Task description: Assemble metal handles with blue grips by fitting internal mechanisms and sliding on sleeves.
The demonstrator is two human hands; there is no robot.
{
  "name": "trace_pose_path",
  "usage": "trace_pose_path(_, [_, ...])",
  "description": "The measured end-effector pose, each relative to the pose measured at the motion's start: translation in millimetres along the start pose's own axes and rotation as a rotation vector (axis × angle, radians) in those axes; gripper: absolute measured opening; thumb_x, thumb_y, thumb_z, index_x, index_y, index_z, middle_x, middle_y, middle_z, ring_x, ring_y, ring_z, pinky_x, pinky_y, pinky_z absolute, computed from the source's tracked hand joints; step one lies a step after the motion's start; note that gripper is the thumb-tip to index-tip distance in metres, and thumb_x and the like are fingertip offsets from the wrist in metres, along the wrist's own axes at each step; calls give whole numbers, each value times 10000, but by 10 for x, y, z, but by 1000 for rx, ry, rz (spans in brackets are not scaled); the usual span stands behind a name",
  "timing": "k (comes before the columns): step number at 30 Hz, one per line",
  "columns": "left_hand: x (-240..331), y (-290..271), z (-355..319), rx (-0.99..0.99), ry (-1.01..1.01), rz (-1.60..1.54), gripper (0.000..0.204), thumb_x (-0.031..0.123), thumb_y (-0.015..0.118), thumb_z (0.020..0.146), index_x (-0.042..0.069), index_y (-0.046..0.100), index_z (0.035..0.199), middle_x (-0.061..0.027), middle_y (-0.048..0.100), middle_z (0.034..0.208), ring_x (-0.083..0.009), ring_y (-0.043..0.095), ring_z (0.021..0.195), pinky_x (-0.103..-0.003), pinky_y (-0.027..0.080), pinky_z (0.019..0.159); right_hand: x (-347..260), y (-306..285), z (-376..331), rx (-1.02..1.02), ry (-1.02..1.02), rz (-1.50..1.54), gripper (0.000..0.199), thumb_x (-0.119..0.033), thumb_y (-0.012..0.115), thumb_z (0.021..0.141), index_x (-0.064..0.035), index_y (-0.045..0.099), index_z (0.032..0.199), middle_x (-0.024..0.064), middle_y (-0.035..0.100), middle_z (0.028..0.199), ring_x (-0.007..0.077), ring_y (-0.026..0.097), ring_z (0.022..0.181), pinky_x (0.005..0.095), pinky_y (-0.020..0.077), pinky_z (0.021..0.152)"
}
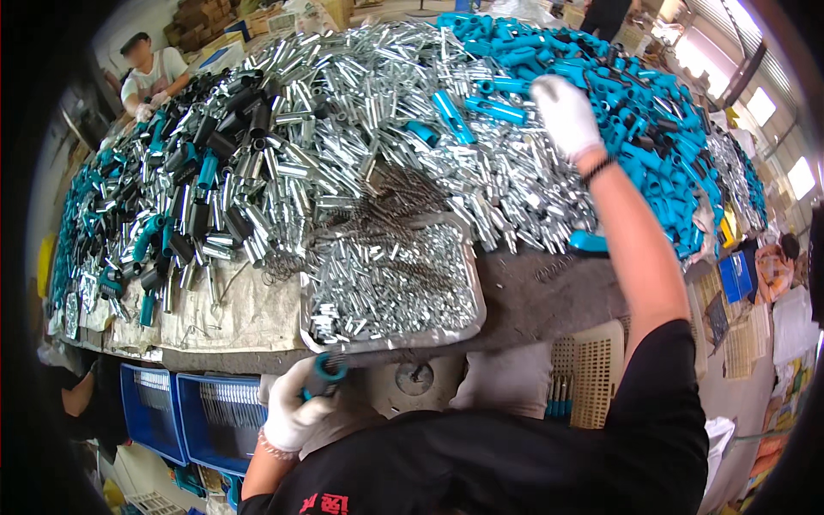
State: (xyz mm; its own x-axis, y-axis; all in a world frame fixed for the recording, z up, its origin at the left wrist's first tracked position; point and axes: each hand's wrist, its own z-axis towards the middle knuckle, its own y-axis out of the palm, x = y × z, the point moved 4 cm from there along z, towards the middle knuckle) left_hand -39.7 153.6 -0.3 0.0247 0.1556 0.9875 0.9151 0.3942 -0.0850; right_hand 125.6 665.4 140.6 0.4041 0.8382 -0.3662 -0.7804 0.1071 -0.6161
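Note:
My left hand (290, 408), in a white glove, is closed around a short black and teal tubular handle (330, 371) just below the table's front edge. Its ring-shaped teal end points up. My right hand (566, 118), also gloved, is stretched far out over the heap, at the border between shiny metal tubes (524, 176) and teal handles (665, 167). Beside its fingertips lies a teal handle (506, 85). The back of the glove hides the fingers, so I cannot see whether they grip anything.
A white tray (478, 292) of small metal pieces stands at the table's front edge, with dark springs (399, 196) heaped behind it. Black handles (199, 219) lie to the left. Blue bins (225, 414) stand below left, a beige basket (598, 371) below right. A co-worker (154, 73) works at far left.

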Motion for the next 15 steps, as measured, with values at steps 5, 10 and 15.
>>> trace_pose_path(5, [11,-479,-121,295,11,-292,826,594,853,717,-25,540,1167,-75,584,648,-125,522,478,-236,377,422,1243,510,1178,-218,12,-889,397,-212,483,992,-246,557,1380,101,574,1382,304,629,1146,452,522,974])
trace_pose_path(10, [22,-719,-166,491,105,-197,824,665,743,784,-13,502,1185,-67,545,607,-133,477,426,-254,358,380,1537,1053,1589,-329,133,-1044,402,-182,398,1029,-249,540,1399,101,527,1435,296,579,1255,460,498,1038])
trace_pose_path(15, [61,-713,-204,529,50,-255,855,657,801,728,-25,533,1167,-85,577,641,-132,503,458,-253,355,404,1158,850,1506,-356,217,-1005,435,-348,611,929,-131,612,1305,188,574,1362,366,595,1233,478,510,1010])
